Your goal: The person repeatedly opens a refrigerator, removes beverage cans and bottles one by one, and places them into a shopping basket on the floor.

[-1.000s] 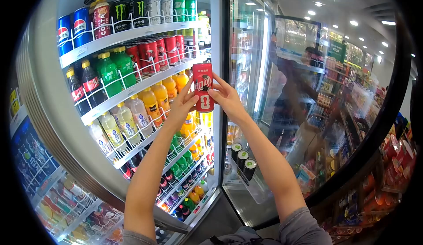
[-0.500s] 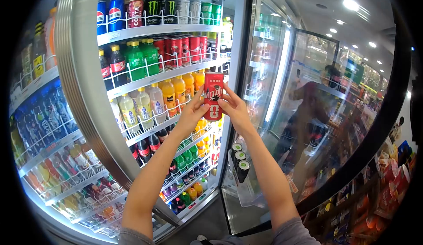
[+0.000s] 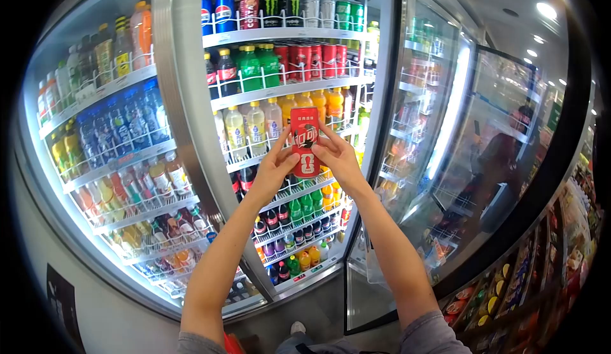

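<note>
A slim red cola can (image 3: 306, 143) with white lettering stands upright between my two hands, in front of the open fridge. My left hand (image 3: 276, 164) grips its left side with thumb and fingers. From the other side my right hand (image 3: 339, 163) grips the can, its thumb on the front face. Behind the can are shelf rows of orange juice bottles (image 3: 319, 102) and clear bottles with yellow caps (image 3: 256, 125). Higher up stand red cans (image 3: 315, 61) and green soda bottles (image 3: 250, 69).
The fridge's glass door (image 3: 439, 163) is swung open on the right and shows reflections. White wire guards front the shelves. Left of a metal post (image 3: 191, 106) is another lit drink section with blue bottles (image 3: 121, 131). Packaged snacks (image 3: 503, 284) fill a rack at lower right.
The view has turned left, so the fridge and door appear farther right and more of the left section shows. Both hands still hold the can upright, nearly unmoved in view.
</note>
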The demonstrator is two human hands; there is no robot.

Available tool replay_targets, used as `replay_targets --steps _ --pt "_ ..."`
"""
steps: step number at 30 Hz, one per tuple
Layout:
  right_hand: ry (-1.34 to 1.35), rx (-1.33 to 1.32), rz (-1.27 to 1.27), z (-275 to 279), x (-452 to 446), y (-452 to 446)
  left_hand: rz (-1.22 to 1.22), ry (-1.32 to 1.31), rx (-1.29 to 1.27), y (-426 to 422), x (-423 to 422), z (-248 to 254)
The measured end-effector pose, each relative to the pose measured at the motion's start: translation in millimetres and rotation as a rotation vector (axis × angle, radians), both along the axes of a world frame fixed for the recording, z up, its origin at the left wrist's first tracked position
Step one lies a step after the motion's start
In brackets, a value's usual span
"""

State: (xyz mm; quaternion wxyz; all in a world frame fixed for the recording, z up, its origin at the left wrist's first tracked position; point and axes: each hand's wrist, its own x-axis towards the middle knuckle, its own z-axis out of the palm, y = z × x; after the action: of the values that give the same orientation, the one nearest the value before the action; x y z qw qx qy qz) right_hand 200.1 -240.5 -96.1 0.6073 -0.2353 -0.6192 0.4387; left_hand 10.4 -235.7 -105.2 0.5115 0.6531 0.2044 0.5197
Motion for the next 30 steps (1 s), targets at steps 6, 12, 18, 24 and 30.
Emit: replay_targets --steps 6,12,18,24,30 --pt "-0.051 -0.016 0.131 -9.1 -41.7 -20.3 0.157 -0.048 0.005 -57.5 -38.8 -10.4" --pt "-0.017 -0.035 0.331 -15.3 -87.1 -45.8 0.318 0.0 0.017 -104.7 -83.1 -14.6" --pt "-0.058 -0.05 0.452 -22.0 -134.5 -62.2 0.447 -0.004 -0.032 -145.0 -125.0 -21.1" --pt "-0.068 -0.097 0.566 -36.9 -182.5 -64.1 0.519 -0.025 -0.093 -165.4 -170.0 -40.1" --pt "-0.066 -0.154 0.655 -54.8 -234.1 -60.7 0.556 -0.064 -0.137 -173.7 -217.1 -62.2"
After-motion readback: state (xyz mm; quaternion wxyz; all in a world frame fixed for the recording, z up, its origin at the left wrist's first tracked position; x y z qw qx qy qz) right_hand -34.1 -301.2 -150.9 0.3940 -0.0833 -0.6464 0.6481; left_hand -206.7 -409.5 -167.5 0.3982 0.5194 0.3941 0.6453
